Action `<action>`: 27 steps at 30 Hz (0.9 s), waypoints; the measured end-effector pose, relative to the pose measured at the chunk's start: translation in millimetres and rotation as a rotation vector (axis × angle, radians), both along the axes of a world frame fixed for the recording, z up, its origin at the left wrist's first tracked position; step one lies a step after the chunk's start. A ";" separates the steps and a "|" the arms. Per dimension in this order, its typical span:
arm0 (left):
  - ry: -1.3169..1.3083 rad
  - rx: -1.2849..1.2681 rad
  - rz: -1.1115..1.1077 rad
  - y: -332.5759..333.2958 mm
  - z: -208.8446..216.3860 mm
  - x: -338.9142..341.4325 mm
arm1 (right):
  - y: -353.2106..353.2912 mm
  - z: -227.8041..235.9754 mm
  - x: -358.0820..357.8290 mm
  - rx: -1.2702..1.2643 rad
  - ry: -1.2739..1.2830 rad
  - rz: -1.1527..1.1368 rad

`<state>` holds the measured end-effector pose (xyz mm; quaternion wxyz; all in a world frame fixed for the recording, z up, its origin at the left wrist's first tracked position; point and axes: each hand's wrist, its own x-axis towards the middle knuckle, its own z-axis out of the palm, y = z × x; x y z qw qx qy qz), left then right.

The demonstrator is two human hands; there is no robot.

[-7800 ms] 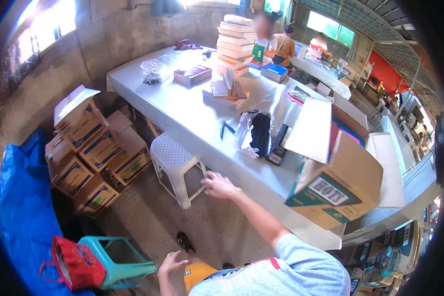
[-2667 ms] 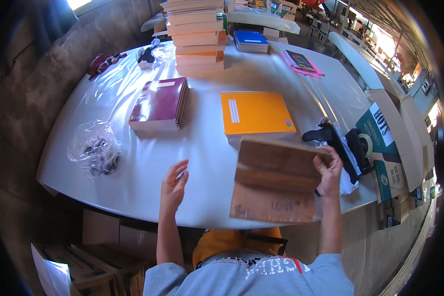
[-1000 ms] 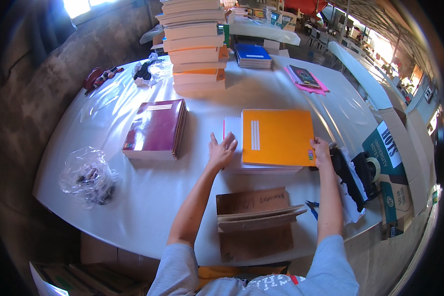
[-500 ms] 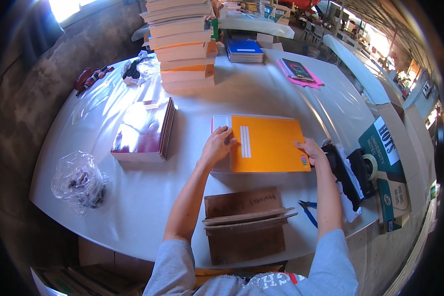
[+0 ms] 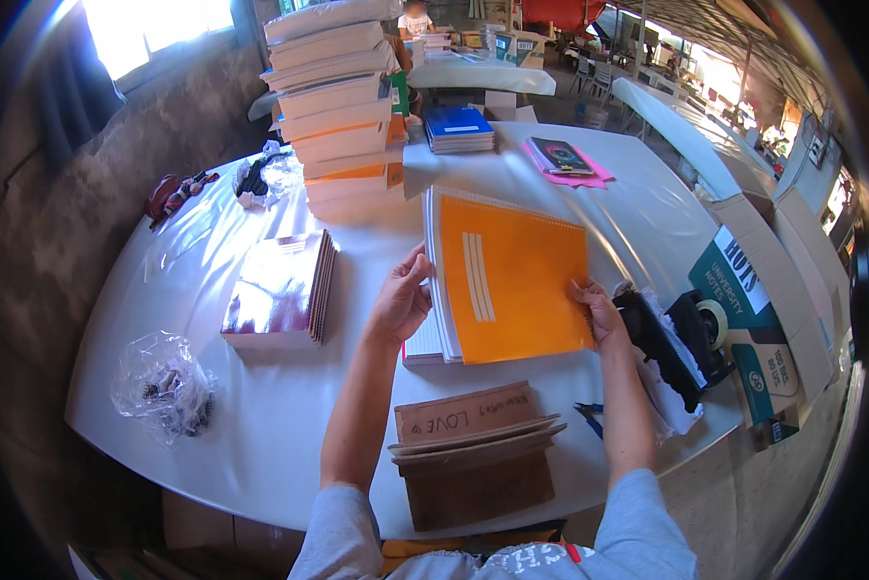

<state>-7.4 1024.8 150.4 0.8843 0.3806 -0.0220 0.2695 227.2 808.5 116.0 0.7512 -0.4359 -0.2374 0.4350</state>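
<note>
Both my hands hold an orange spiral notebook (image 5: 526, 280) with white label lines, tilted up above the table. My left hand (image 5: 403, 298) is closed on its left edge, where white pages or more notebooks show behind the cover; how many is hidden. My right hand (image 5: 602, 314) pinches the right edge. Beneath the lifted notebook, ruled white pages (image 5: 423, 340) rest on the table, mostly covered. Closer to me stands a folded brown cardboard piece (image 5: 473, 469) with handwriting. Dark blue-handled pliers (image 5: 589, 418) lie beside my right forearm, partly hidden by it.
Left of my hands sits a stack of shiny purple notebooks (image 5: 272, 290), with a crumpled plastic bag (image 5: 169, 387) nearer me. A tall notebook pile (image 5: 343, 126) and blue notebooks (image 5: 460, 130) stand behind. At right are a tape dispenser (image 5: 702, 338) and a green-and-white carton (image 5: 729, 280).
The orange notebook has come up off the table and tilted, its far edge raised, with both hands still on it. Ruled pages now show beneath it. The view has shifted slightly.
</note>
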 end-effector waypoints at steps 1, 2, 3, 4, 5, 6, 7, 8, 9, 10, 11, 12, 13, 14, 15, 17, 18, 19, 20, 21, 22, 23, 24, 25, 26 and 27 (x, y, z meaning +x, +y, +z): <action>0.001 0.005 0.000 -2.4 0.9 -0.2 | 1.1 -3.5 -3.1 0.005 0.001 0.000; -0.013 -0.020 -0.017 -4.6 1.6 -0.1 | 2.8 -9.3 -3.7 0.029 0.043 0.041; -0.027 -0.049 -0.039 -9.6 3.6 1.2 | 3.5 -12.1 -7.2 0.048 0.085 0.078; 0.060 0.063 -0.031 -16.0 4.5 2.4 | 6.6 -16.8 -13.4 0.053 0.144 0.071; 0.146 0.175 -0.024 -23.9 4.8 3.3 | 8.1 -18.9 -15.6 0.075 0.142 0.125; 0.016 0.025 -0.082 -32.7 3.0 2.8 | 10.7 -17.8 -18.4 0.097 0.166 0.146; 0.011 -0.011 -0.060 -37.7 3.5 3.8 | 12.8 -18.2 -19.8 0.119 0.190 0.167; -0.082 -0.067 -0.134 -38.1 6.7 1.7 | 13.1 -17.9 -20.6 0.126 0.188 0.164; -0.170 -0.122 -0.212 -38.9 18.3 -3.5 | 13.8 -20.3 -20.8 0.126 0.153 0.142; -0.139 -0.064 -0.208 -29.4 14.8 -7.1 | 14.5 -21.3 -22.4 0.123 0.118 0.124; -0.146 -0.036 -0.216 -21.6 12.4 -12.1 | 14.5 -21.6 -23.6 0.131 0.119 0.123; -0.089 -0.029 -0.133 -16.9 13.9 -15.4 | 12.9 -21.9 -23.9 0.132 0.138 0.148; -0.032 -0.021 -0.048 -14.4 15.4 -16.5 | 11.8 -22.0 -24.6 0.133 0.156 0.175; -0.030 -0.015 -0.052 -14.4 16.9 -15.8 | 12.0 -21.8 -26.3 0.140 0.157 0.172; -0.042 -0.041 -0.049 -17.5 21.1 -16.3 | 12.7 -22.4 -29.0 0.180 0.200 0.212; -0.051 -0.064 -0.044 -19.4 22.8 -15.7 | 14.1 -24.2 -33.9 0.261 0.285 0.297; -0.095 -0.105 -0.070 -22.5 26.3 -14.1 | 14.2 -24.7 -34.6 0.264 0.284 0.301; -0.138 -0.146 -0.096 -26.1 30.7 -12.9 | 14.6 -25.7 -35.8 0.269 0.298 0.270; -0.096 -0.125 -0.063 -30.1 36.0 -14.2 | 15.3 -27.1 -37.3 0.273 0.312 0.239; -0.104 -0.125 -0.062 -28.0 38.0 -12.7 | 15.2 -30.3 -36.3 0.272 0.305 0.241; -0.031 -0.004 0.006 -24.4 39.7 -11.8 | 16.3 -36.5 -33.8 0.281 0.311 0.208; 0.042 0.117 0.073 -20.8 41.8 -11.9 | 15.9 -40.7 -31.2 0.290 0.316 0.175; 0.138 0.225 0.093 -21.0 51.7 -17.9 | 13.9 -42.6 -29.3 0.289 0.310 0.176; 0.132 0.224 0.093 -21.2 55.0 -20.3 | 11.1 -44.0 -26.5 0.306 0.299 0.138; 0.246 0.291 0.175 -21.5 56.8 -21.3 | 8.3 -44.7 -22.2 0.323 0.286 0.098; 0.367 0.360 0.265 -21.3 58.0 -24.6 | 7.1 -40.7 -21.9 0.324 0.288 0.103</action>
